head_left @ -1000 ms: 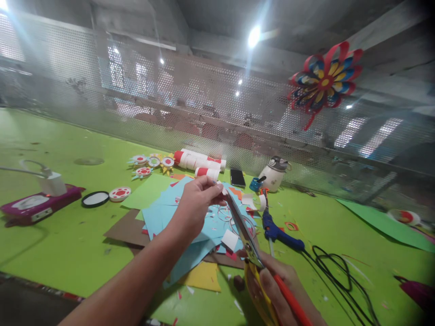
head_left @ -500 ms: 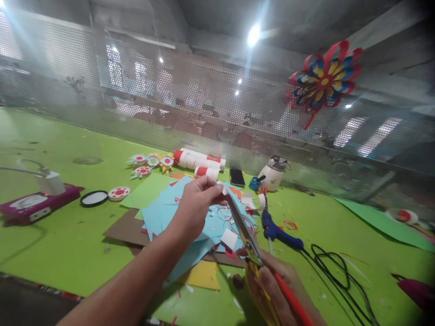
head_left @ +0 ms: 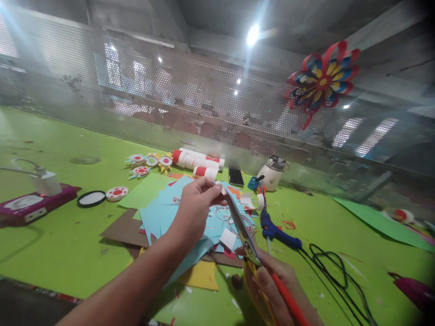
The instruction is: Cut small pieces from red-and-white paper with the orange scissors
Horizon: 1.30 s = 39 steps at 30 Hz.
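Grip: left hand (head_left: 193,209) pinches a small white paper piece (head_left: 222,190) between thumb and fingertips, raised over the table; right hand (head_left: 277,290) is closed around the yellow and red handles of the scissors (head_left: 242,228).
Blades: they run up and left from the right hand, and their tips meet the white paper piece right at the left fingertips; whether they are parted I cannot tell.
Count, hands: two, both the person's own.
Count, scissors: one pair.
Count, paper rolls: about three red-and-white paper rolls (head_left: 199,162) lying side by side near the mesh screen (head_left: 204,104).
Count, small paper flowers: four small paper flowers (head_left: 149,162) in a cluster left of the rolls.
Count, round discs: two, a black-rimmed disc (head_left: 90,198) and a red-and-white disc (head_left: 116,193) just beside it.
Position: the paper piece is held in the air above the blue paper sheets (head_left: 163,213), with the scissors between it and the right hand.
Under the hands: blue sheets on top of brown and yellow sheets, with white and red offcuts scattered on them.
Right of the blades: a blue glue gun (head_left: 277,232), its black cord (head_left: 335,276) looping over the green table (head_left: 50,244).
Behind: a black phone (head_left: 235,176) and a white jar (head_left: 272,174) near the screen.
Far left: a purple device (head_left: 32,203) with a white plug on it.
Up on the screen: one large paper flower (head_left: 321,81).
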Each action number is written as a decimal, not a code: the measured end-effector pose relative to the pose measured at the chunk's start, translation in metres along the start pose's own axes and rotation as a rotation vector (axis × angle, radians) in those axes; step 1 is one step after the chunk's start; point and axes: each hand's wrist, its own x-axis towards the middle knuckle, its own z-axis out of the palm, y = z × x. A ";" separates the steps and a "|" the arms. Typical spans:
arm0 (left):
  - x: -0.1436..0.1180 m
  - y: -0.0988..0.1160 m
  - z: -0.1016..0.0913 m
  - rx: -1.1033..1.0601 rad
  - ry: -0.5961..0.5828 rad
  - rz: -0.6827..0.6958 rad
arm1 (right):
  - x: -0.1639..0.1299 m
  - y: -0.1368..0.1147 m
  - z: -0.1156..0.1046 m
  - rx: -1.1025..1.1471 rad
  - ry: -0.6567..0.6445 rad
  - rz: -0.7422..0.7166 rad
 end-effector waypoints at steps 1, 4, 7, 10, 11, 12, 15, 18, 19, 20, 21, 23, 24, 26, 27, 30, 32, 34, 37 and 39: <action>0.000 -0.001 0.000 -0.003 0.003 0.001 | 0.000 0.000 0.000 0.027 0.000 0.004; 0.000 -0.002 0.001 -0.004 0.007 0.005 | 0.000 0.001 0.002 0.062 0.007 0.031; 0.000 -0.003 0.001 -0.003 0.011 0.009 | 0.000 0.001 0.002 0.049 0.008 0.053; 0.000 -0.004 0.001 -0.009 0.009 0.013 | 0.000 0.001 0.003 0.055 0.007 0.056; 0.000 -0.004 0.001 -0.011 0.006 0.015 | 0.000 0.000 0.003 0.056 0.014 0.055; 0.000 -0.004 0.001 -0.012 0.004 0.017 | -0.001 0.000 0.003 0.058 0.023 0.053; 0.000 -0.004 0.001 -0.011 -0.003 0.018 | -0.001 -0.001 0.002 0.055 0.039 0.052; 0.000 -0.004 0.001 -0.008 -0.003 0.018 | -0.001 -0.001 0.001 0.026 0.016 0.062; 0.000 -0.004 0.001 -0.007 -0.002 0.019 | -0.001 -0.001 0.000 0.011 0.009 0.063; -0.001 -0.004 0.001 -0.005 0.000 0.020 | -0.001 0.000 0.000 0.001 0.006 0.063; -0.001 -0.004 0.001 -0.003 0.002 0.021 | -0.001 0.000 0.000 -0.001 0.009 0.062; -0.001 -0.004 0.001 -0.001 0.000 0.021 | -0.001 0.000 0.001 0.012 0.024 0.064; -0.001 -0.004 0.001 0.000 -0.003 0.020 | -0.001 0.000 0.001 0.025 0.034 0.068; -0.001 -0.003 0.001 -0.001 -0.008 0.014 | -0.002 0.001 0.002 0.045 0.046 0.078; -0.001 -0.002 0.001 -0.002 -0.012 0.010 | -0.002 0.001 0.003 0.046 0.044 0.082; -0.001 -0.002 0.001 -0.007 -0.019 0.004 | -0.003 0.002 0.003 0.038 0.023 0.104; -0.001 -0.002 0.001 -0.013 -0.015 0.006 | -0.003 0.003 0.002 0.034 0.016 0.111; -0.001 -0.002 0.002 -0.017 -0.007 0.015 | -0.003 0.004 0.003 0.027 0.024 0.112; -0.002 -0.003 0.002 -0.015 0.002 0.022 | -0.003 0.005 0.003 0.007 0.031 0.101; -0.003 -0.004 0.002 -0.008 0.012 0.022 | -0.003 0.005 0.005 0.028 0.022 0.103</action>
